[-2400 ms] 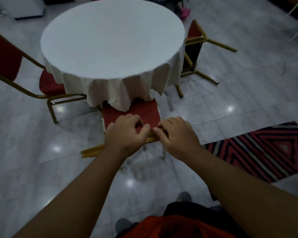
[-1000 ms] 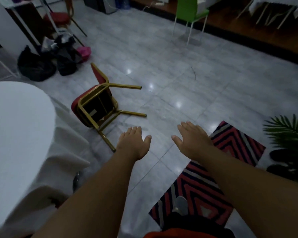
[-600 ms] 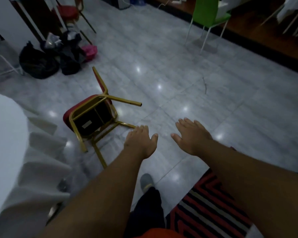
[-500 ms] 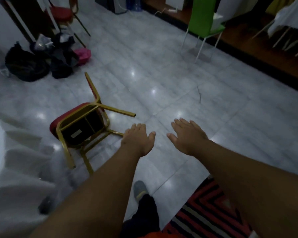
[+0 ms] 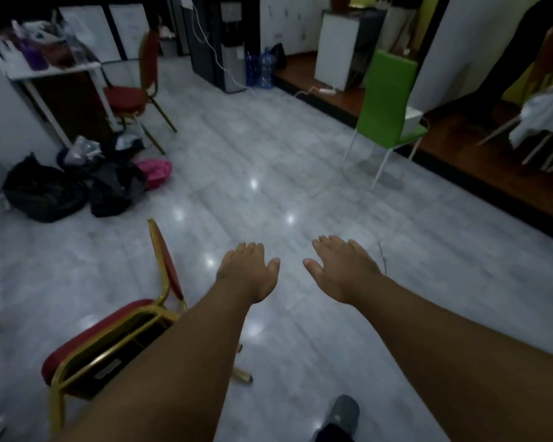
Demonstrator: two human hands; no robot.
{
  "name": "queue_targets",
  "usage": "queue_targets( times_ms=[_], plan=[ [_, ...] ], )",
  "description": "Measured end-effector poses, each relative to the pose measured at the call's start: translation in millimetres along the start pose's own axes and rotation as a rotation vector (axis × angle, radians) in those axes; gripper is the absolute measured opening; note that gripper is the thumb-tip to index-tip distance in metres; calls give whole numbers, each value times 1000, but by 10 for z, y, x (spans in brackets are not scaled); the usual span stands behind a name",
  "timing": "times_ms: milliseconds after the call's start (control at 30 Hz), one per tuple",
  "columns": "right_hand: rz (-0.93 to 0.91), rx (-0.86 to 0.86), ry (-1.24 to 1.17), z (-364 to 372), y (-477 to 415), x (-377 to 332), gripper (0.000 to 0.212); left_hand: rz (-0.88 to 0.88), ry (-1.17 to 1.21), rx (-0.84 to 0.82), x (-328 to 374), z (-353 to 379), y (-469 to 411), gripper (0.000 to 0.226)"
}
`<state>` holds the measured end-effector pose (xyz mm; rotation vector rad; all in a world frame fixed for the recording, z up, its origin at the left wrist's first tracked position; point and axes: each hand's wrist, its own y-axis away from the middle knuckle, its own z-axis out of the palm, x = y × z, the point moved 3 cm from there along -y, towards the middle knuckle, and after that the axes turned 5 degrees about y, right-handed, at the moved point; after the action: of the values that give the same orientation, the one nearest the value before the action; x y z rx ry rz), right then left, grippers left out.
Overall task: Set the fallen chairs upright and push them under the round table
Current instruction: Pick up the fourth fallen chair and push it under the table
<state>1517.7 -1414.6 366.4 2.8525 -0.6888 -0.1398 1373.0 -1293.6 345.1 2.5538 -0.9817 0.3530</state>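
A fallen chair [image 5: 103, 333] with a red seat and gold frame lies on its side on the grey floor at lower left, its backrest pointing away from me. My left forearm crosses over its legs. My left hand [image 5: 248, 272] hovers open, palm down, just right of the backrest and not touching it. My right hand [image 5: 342, 266] is open too, held out over bare floor to the right. The round table is out of view.
Black bags and a pink bag [image 5: 154, 172] are piled at the left. An upright red chair [image 5: 131, 94] stands by a white table behind them. A green chair [image 5: 390, 110] stands at the right near a raised dark wooden floor. My foot [image 5: 342, 413] shows at the bottom.
My view has swung up and to the right, away from the round table. The fallen chair now sits lower and closer in the frame. Both hands stay open and empty.
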Motion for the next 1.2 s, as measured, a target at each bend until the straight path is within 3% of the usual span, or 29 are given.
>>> queue_targets(
  times_ms=[333, 533, 867, 1200],
  plan=[
    [-252, 72, 53, -961, -2305, 537, 65, -231, 94, 189, 456, -1143, -1582, 59],
    [-387, 62, 103, -1160, -3477, 273, 65, -382, 150, 265, -45, -1472, -2348, 63],
    [-611, -5, 160, -1106, -5389, -1261, 66, -548, 225, 361, -1836, -1775, -3539, 63],
    [-915, -142, 273, -538, -6492, -3133, 64, -894, 335, 364, -3586, -1518, -3562, 59]
  ],
)
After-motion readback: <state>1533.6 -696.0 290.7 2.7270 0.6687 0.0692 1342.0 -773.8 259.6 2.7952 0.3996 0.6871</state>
